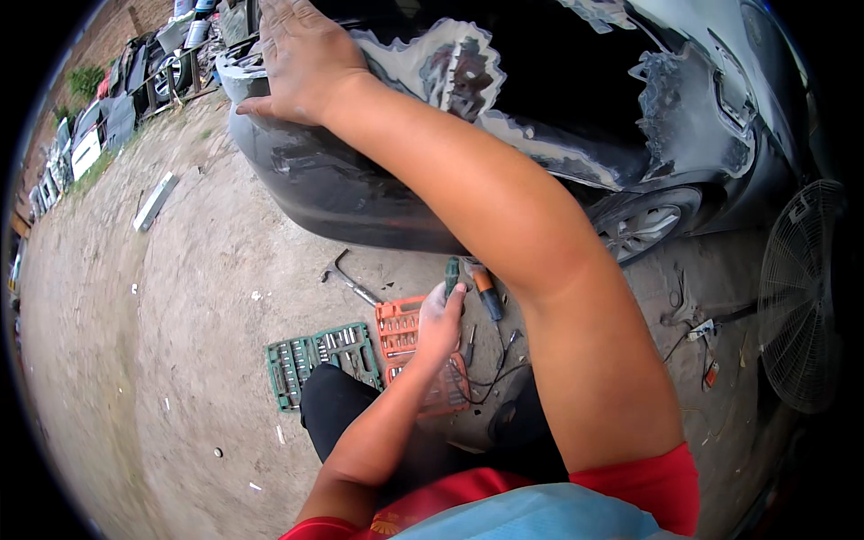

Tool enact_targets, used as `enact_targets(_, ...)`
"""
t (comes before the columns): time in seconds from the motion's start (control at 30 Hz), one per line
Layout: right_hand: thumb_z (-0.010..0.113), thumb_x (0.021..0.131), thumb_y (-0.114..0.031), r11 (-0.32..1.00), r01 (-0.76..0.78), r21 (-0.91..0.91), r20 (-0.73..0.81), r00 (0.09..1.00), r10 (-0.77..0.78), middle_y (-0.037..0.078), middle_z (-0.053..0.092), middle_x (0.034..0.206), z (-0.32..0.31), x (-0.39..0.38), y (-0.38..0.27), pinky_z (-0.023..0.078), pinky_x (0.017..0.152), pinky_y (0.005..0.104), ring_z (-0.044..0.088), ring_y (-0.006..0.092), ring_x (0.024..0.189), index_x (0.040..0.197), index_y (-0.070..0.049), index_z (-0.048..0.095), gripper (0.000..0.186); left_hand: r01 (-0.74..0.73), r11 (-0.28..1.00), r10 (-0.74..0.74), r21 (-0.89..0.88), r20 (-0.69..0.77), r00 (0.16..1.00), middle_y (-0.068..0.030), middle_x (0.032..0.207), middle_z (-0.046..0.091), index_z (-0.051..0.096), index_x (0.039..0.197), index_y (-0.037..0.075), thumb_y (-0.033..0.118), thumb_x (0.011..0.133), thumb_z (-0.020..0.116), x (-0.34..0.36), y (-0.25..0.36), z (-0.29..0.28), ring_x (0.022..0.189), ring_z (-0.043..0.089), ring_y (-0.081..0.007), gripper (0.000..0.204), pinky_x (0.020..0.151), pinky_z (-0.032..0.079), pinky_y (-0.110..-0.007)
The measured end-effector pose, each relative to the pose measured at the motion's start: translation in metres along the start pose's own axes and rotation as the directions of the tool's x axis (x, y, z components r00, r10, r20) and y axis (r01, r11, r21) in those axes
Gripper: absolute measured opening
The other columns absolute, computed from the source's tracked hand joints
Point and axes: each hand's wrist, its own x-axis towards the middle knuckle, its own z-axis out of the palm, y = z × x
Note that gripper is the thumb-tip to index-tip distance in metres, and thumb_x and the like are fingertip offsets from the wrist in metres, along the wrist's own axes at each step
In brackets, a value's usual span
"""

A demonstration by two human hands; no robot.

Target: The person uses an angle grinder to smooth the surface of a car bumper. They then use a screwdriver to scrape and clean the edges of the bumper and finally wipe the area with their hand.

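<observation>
My left hand (pixel 440 317) is closed around a tool with a dark green handle (pixel 452 277), probably a screwdriver; its far end is hard to see. Crossing over it, my right arm reaches up and left, and my right hand (pixel 310 63) rests with fingers spread on the corner of the car's dark bumper (pixel 333 193). Below my left hand lies an orange socket set case (pixel 402 326), opened out on the ground. Beside it on the left is a green socket set case (pixel 292 373), also opened.
A hammer (pixel 355 281) and an orange and black power tool (pixel 486 290) with a cord lie near the bumper. Patchy filler (pixel 450 67) covers the car body. At right stands a large fan (pixel 799 297). Car parts (pixel 117 121) are piled at far left.
</observation>
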Motion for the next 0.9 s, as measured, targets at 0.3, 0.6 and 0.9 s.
enact_targets(0.3,0.057,0.107,-0.076,0.912,0.333,0.241,-0.187,0.938,-0.293,0.006,0.041,0.185,-0.019,-0.029,0.024,0.021,0.143,0.0476,0.033,0.0229,0.172,0.176,-0.014,0.045,0.094,-0.025,0.998,0.026,-0.05,0.009,1.0,0.0022,0.084,0.06,0.075,0.114,0.0,0.039,0.117,0.065,0.008,0.016,0.002,0.082,0.053,-0.0107,0.041,0.076,0.048,-0.035)
enact_targets(0.6,0.061,0.105,-0.068,0.946,0.251,0.206,-0.032,0.968,-0.25,0.024,0.031,0.186,-0.029,-0.017,0.07,0.017,0.144,0.0487,0.024,0.0349,0.175,0.172,0.005,0.043,0.101,-0.007,1.0,0.007,0.008,0.004,1.0,-0.0019,0.085,0.064,0.075,0.112,0.001,0.044,0.115,0.066,0.014,0.004,0.002,0.082,0.057,-0.0116,0.044,0.077,0.05,-0.034)
enact_targets(0.9,0.066,0.1,-0.072,0.989,0.044,0.14,0.086,0.995,-0.056,0.02,0.027,0.189,-0.042,-0.052,0.114,0.014,0.145,0.0487,0.022,0.032,0.176,0.178,0.003,0.032,0.113,0.029,0.999,-0.027,-0.041,0.043,0.999,-0.0026,0.089,0.068,0.077,0.114,0.0,0.04,0.116,0.065,0.012,-0.002,0.006,0.085,0.06,-0.0102,0.043,0.079,0.05,-0.032)
